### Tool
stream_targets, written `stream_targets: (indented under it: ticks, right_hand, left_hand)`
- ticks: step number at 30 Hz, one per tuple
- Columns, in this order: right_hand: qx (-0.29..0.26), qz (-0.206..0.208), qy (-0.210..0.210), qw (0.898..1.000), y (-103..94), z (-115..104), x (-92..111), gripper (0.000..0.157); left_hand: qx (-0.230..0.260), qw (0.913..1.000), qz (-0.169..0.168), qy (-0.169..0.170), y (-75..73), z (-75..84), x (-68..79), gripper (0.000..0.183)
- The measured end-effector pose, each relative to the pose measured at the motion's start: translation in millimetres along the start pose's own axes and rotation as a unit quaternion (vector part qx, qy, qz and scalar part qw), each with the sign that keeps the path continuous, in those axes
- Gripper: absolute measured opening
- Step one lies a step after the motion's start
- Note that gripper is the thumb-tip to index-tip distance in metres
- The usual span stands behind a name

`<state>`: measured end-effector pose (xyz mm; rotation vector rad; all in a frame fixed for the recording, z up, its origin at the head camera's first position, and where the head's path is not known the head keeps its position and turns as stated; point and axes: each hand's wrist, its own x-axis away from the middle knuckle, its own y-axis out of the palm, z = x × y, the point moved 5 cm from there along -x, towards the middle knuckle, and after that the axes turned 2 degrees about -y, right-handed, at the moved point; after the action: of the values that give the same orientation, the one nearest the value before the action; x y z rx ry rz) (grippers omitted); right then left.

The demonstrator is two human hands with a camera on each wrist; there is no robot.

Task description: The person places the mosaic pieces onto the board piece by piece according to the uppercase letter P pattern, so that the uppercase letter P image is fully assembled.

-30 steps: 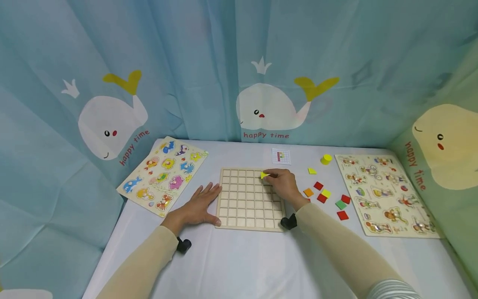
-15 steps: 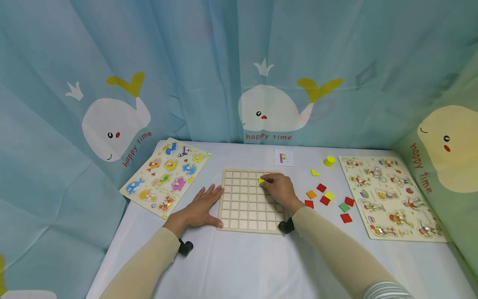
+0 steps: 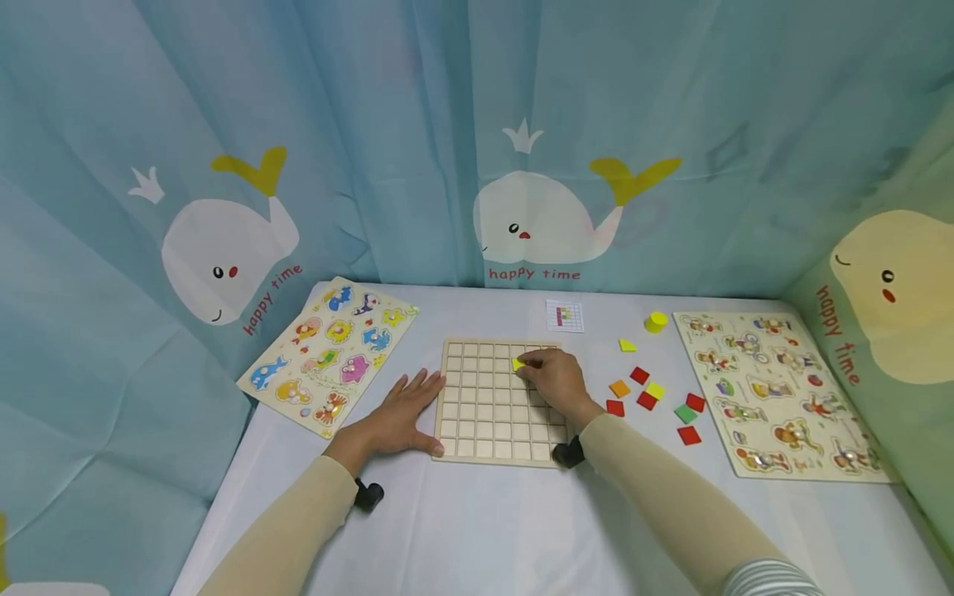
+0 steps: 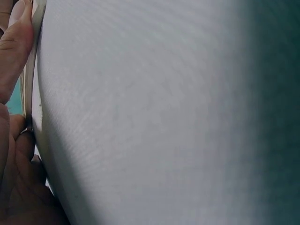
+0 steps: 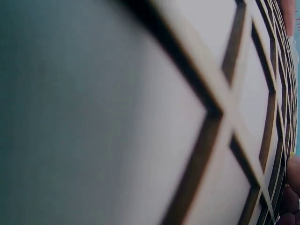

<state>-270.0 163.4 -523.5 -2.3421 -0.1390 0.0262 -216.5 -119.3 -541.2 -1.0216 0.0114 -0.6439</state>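
A wooden grid board (image 3: pixel 477 451) lies flat in the middle of the table. Spread along its left edge is my left hand (image 3: pixel 395 416), fingertips at the upper side and thumb at the lower corner. In the left wrist view the thumb (image 4: pixel 16 56) sits against the board's edge (image 4: pixel 29 89). My right hand (image 3: pixel 559 382) pinches a small yellow tile (image 3: pixel 517 363) at a cell in the second row from the back, right of centre. Part of that tile is hidden by the fingers. Grid walls fill much of the right wrist view, with fingertips (image 5: pixel 294 173) at its right border.
Right of the board lie loose red, green, yellow and orange tiles (image 3: pixel 689 435) and a yellow triangle (image 3: pixel 627 345). A yellow cylinder (image 3: pixel 656 322) and a pattern card (image 3: pixel 564 315) are behind. Picture puzzles flank both sides, one left (image 3: pixel 313 385), one right (image 3: pixel 745 430).
My right hand has brought the yellow tile from the back row slightly nearer and left, down to a second-row cell. The left hand stays at the board's edge.
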Motion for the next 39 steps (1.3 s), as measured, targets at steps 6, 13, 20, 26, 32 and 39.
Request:
stream_targets:
  ticks: [6,13,20,26,32,39]
  right_hand:
    - [0.003,-0.001,0.011,1.000,2.6,1.3,0.3,0.025]
    - [0.004,-0.003,0.008,1.000,4.6,0.9,1.9,0.026]
    - [0.001,0.001,0.006,1.000,3.4,0.8,1.4,0.025]
    - [-0.002,0.003,0.003,1.000,1.2,0.3,1.0,0.025]
    - [-0.005,0.004,0.007,1.000,-0.3,-0.3,1.1,0.026]
    - [-0.014,0.000,0.001,1.000,-0.6,1.2,0.5,0.028]
  left_hand:
    - [0.002,1.0000,0.001,0.001,0.9,-0.1,1.4,0.124]
    - [0.008,1.0000,0.000,0.006,2.1,-0.5,2.3,0.124]
    - [0.012,0.9999,0.001,0.007,2.2,-0.1,2.9,0.125]
    - [0.010,0.9999,0.004,0.006,1.8,0.3,1.8,0.124]
    - [0.011,0.9999,0.005,0.004,0.6,0.7,1.5,0.124]
    - [0.007,1.0000,0.003,-0.003,1.6,-2.0,-0.4,0.125]
